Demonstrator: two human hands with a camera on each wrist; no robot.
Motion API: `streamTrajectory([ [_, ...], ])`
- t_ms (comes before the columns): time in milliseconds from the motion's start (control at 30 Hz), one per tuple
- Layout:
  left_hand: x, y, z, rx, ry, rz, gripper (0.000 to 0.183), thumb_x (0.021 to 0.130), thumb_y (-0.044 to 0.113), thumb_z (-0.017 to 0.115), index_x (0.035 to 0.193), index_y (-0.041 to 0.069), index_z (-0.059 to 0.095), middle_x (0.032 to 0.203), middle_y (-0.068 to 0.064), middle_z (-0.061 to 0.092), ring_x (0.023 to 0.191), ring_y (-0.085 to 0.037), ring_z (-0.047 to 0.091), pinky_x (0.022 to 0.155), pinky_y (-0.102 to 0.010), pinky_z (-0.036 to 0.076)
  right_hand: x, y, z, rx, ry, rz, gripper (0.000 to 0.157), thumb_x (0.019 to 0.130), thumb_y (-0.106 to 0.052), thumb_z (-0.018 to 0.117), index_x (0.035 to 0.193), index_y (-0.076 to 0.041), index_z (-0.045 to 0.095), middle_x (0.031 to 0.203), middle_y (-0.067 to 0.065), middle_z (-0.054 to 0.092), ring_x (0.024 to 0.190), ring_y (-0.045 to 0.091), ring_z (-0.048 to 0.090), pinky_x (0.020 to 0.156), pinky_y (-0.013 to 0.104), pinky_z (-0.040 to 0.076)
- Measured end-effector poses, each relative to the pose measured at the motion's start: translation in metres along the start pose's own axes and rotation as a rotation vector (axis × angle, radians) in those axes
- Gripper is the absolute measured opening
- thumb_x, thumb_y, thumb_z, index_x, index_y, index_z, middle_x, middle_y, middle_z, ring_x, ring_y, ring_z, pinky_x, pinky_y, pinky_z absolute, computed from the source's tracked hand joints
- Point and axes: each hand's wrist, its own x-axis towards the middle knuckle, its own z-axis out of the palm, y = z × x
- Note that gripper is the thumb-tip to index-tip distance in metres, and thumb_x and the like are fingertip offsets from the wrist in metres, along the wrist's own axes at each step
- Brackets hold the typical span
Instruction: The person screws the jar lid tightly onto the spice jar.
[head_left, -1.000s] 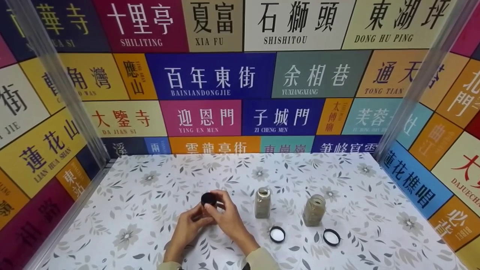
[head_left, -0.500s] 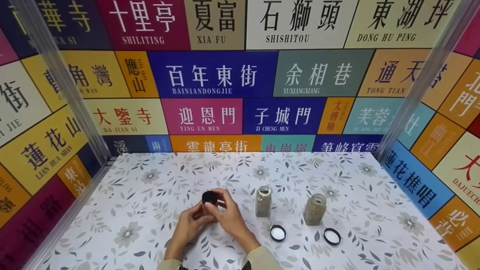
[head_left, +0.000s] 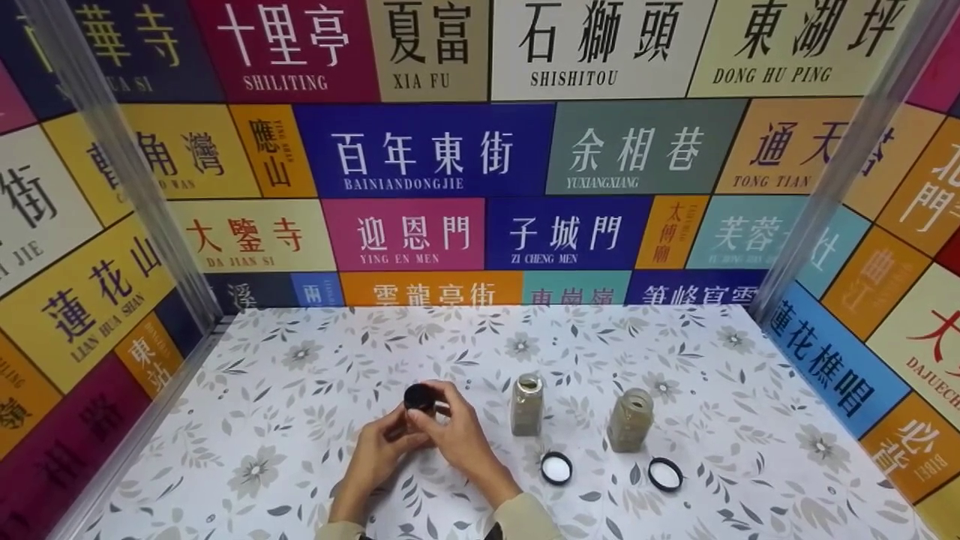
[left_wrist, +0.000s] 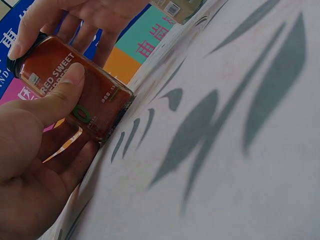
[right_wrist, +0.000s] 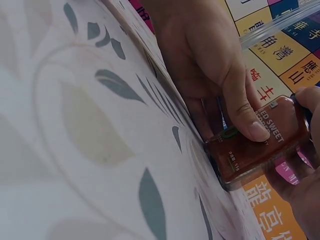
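In the left wrist view a square glass spice jar of red-brown powder, its label reading RED SWEET, stands with its base at the table. My left hand grips the jar's body, thumb across the label. The black screw cap is on the jar's top, and my right hand holds it between thumb and fingers. Right of my hands, two glass jars stand uncapped: a slim jar and a wider jar, each with dull greenish-brown contents.
Two black caps lie white side up on the table: one cap before the slim jar, the other cap before the wider jar. A leaf-patterned cloth covers the table. Colourful sign panels wall in the back and sides.
Both hands stay at the capped jar with hardly any visible movement. The head view shifts slightly; the uncapped jars and loose caps keep their places.
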Motion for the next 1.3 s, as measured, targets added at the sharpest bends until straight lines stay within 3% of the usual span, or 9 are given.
streamTrajectory([
  [167, -0.001, -0.001, -0.001, -0.024, -0.01, 0.004, 0.065, 0.084, 0.01, 0.077, 0.14, -0.008, 0.049, 0.13, -0.028, 0.063, 0.116, -0.036, 0.067, 0.096, -0.028, 0.058, -0.001, -0.001, 0.001, -0.008, 0.002, 0.01, 0.044, 0.092, -0.022, 0.073, 0.13, -0.007, 0.057, 0.13, 0.014, 0.064, 0.117, 0.032, 0.064, 0.101, 0.043, 0.055],
  [367, -0.001, -0.002, -0.002, 0.023, -0.006, -0.007, 0.064, 0.084, 0.012, 0.078, 0.139, -0.007, 0.051, 0.13, -0.029, 0.062, 0.115, -0.038, 0.067, 0.094, -0.025, 0.058, -0.001, -0.002, 0.0, -0.033, -0.053, -0.006, 0.052, 0.098, -0.026, 0.065, 0.145, -0.009, 0.05, 0.139, 0.015, 0.058, 0.125, 0.033, 0.059, 0.106, 0.041, 0.052],
  [500, 0.001, -0.002, -0.001, 0.021, -0.009, -0.022, 0.065, 0.083, 0.014, 0.079, 0.139, -0.006, 0.052, 0.131, -0.028, 0.062, 0.117, -0.039, 0.066, 0.095, -0.024, 0.057, 0.001, -0.002, 0.0, -0.036, -0.056, 0.003, 0.049, 0.097, -0.024, 0.065, 0.142, -0.009, 0.053, 0.138, 0.013, 0.059, 0.123, 0.033, 0.059, 0.105, 0.037, 0.052],
  [600, 0.001, -0.002, 0.0, 0.006, -0.012, -0.038, 0.065, 0.083, 0.013, 0.079, 0.139, -0.006, 0.052, 0.131, -0.029, 0.062, 0.117, -0.04, 0.066, 0.095, -0.026, 0.058, 0.001, -0.002, 0.0, -0.03, -0.03, 0.004, 0.046, 0.095, -0.025, 0.068, 0.136, -0.008, 0.057, 0.133, 0.014, 0.061, 0.119, 0.032, 0.061, 0.102, 0.034, 0.054],
  [833, -0.001, -0.001, 0.0, 0.079, 0.007, -0.045, 0.065, 0.083, 0.018, 0.079, 0.138, -0.005, 0.055, 0.132, -0.028, 0.062, 0.115, -0.039, 0.067, 0.096, -0.034, 0.058, 0.001, -0.003, 0.005, -0.048, 0.057, -0.021, 0.042, 0.09, -0.028, 0.075, 0.126, -0.009, 0.063, 0.124, 0.012, 0.065, 0.11, 0.029, 0.066, 0.095, 0.031, 0.057],
  [1133, 0.0, 0.002, 0.002, 0.123, 0.041, 0.038, 0.05, 0.081, 0.013, 0.081, 0.124, -0.007, 0.065, 0.119, -0.029, 0.069, 0.107, -0.042, 0.07, 0.092, -0.037, 0.06, -0.002, -0.007, 0.015, -0.103, 0.181, -0.028, 0.042, 0.086, -0.03, 0.078, 0.119, -0.009, 0.065, 0.117, 0.009, 0.067, 0.106, 0.027, 0.067, 0.091, 0.031, 0.059],
  [1300, -0.001, 0.003, 0.003, 0.176, 0.056, 0.037, 0.052, 0.08, 0.013, 0.081, 0.125, -0.008, 0.064, 0.117, -0.029, 0.069, 0.104, -0.041, 0.071, 0.09, -0.039, 0.061, -0.004, -0.007, 0.021, -0.135, 0.248, -0.075, 0.038, 0.086, -0.03, 0.079, 0.116, -0.009, 0.065, 0.113, 0.007, 0.067, 0.105, 0.023, 0.066, 0.089, 0.033, 0.06],
])
